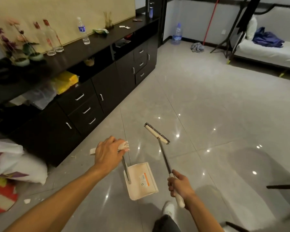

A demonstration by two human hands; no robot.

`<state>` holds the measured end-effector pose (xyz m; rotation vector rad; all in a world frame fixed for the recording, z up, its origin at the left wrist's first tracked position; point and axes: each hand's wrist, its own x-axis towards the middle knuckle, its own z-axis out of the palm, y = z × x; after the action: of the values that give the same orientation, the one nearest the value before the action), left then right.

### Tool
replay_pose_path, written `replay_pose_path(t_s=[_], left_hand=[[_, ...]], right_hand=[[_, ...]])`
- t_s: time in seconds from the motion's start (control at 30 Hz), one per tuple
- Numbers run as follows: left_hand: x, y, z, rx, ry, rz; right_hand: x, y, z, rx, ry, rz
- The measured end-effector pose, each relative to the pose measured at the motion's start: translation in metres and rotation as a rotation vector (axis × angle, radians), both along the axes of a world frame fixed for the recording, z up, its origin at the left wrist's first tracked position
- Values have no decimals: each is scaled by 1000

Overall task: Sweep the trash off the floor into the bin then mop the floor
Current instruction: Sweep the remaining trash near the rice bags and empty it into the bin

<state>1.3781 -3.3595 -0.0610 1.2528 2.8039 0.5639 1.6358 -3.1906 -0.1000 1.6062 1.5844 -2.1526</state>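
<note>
My left hand grips the white top handle of a cream dustpan, which hangs on its metal rod just above the floor. My right hand holds the white grip of a broom; its shaft runs up and left to the cream broom head with dark bristles, raised off the grey tiles. Small white scraps lie on the floor at the lower left, near the cabinet base. A mop with a red pole leans on the far wall. No bin shows.
A long dark cabinet with drawers runs along the left side, bottles and flower pots on top. Bags and cushions sit at the left. A water jug stands by the far wall, a white bed at the right. My shoe is below.
</note>
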Motion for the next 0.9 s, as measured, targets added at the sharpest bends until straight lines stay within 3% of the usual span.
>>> replay_pose_path(t_s=[0.33, 0.9], left_hand=[[-79, 151, 10, 2, 5, 206], [-311, 360, -59, 60, -93, 405]], right_hand=[[-96, 197, 6, -1, -18, 156], [-373, 454, -51, -4, -163, 284]])
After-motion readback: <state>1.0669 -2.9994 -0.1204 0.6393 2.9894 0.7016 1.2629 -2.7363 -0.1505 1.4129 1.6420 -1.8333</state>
